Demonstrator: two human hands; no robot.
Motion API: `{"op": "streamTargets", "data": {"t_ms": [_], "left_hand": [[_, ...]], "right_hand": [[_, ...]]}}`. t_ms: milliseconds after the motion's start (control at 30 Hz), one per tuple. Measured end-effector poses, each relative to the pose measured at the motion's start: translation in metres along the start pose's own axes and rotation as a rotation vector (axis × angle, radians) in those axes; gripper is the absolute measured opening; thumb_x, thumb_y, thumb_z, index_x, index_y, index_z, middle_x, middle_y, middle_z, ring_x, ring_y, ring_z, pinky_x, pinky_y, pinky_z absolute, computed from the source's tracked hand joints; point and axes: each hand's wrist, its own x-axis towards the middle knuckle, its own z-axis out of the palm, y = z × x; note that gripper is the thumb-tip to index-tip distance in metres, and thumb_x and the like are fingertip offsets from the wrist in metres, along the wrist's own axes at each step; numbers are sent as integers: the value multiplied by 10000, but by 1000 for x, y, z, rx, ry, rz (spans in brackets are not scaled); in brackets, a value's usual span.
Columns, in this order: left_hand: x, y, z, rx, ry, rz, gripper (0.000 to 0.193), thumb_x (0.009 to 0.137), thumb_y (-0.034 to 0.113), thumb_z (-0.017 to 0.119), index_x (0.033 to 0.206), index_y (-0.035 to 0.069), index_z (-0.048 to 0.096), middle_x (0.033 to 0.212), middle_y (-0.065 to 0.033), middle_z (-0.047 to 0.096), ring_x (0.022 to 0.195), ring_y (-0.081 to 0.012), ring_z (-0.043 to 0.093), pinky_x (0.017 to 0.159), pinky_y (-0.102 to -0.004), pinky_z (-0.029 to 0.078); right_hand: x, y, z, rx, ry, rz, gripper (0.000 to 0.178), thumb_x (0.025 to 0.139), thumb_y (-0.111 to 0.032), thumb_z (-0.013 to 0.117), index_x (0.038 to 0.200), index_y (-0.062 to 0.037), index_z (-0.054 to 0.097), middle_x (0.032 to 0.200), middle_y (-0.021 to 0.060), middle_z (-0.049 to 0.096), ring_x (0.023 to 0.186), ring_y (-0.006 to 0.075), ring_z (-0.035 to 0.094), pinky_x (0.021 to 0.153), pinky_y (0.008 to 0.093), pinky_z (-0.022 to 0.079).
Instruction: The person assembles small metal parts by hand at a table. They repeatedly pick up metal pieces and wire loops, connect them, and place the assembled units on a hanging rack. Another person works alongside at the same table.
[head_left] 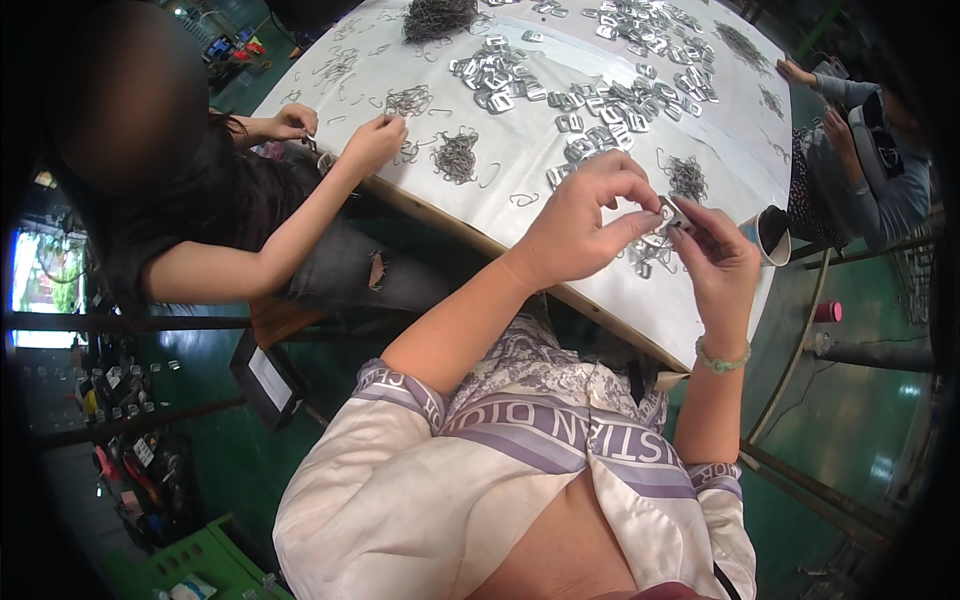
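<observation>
Over the near edge of the white-covered table, my right hand pinches a small metal buckle between thumb and fingers. My left hand is closed at the buckle's left edge, thumb against forefinger. Whatever thin piece may be between those left fingertips is too small to tell. Beneath the hands, a few metal buckles lie on the table, partly hidden. A pile of bent wire clips sits just beyond my fingers. Farther off spreads a large heap of silver buckles.
At left, a co-worker in black handles small pieces beside wire-clip piles. Another person sits at the far right. A cup-like container stands by the table's right edge. A dark wire heap lies at the back.
</observation>
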Motion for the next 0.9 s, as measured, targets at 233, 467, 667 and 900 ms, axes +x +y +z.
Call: {"op": "streamTargets", "data": {"t_ms": [233,467,667,900], "left_hand": [[-10,6,-3,163,128,23,86,800,82,668,860,31,635,949,-65,589,886,-182,540,784,-296,420],[-26,17,-11,192,196,-39,73,784,36,657,842,7,624,936,-98,608,923,-204,567,832,-317,429],[-38,18,-17,158,284,-48,67,756,51,644,791,9,607,919,-125,612,927,-290,563,831,-371,436],[-55,21,-27,185,296,-97,54,780,8,646,821,-5,613,977,-110,624,947,-196,578,858,-311,430]], "right_hand": [[-3,-14,26,-134,-3,-76,485,761,85,668,1211,-82,600,823,50,668,760,98,644,703,241,520],[-6,-18,42,-192,-22,-152,521,747,93,672,1224,-94,577,843,95,694,775,159,694,700,272,545],[-10,-20,53,-200,-54,-164,506,751,86,678,1213,-96,580,852,108,703,787,189,708,695,278,551],[-14,-21,66,-169,-96,-173,501,747,81,688,1207,-87,585,849,111,704,788,192,709,684,278,551]]}}
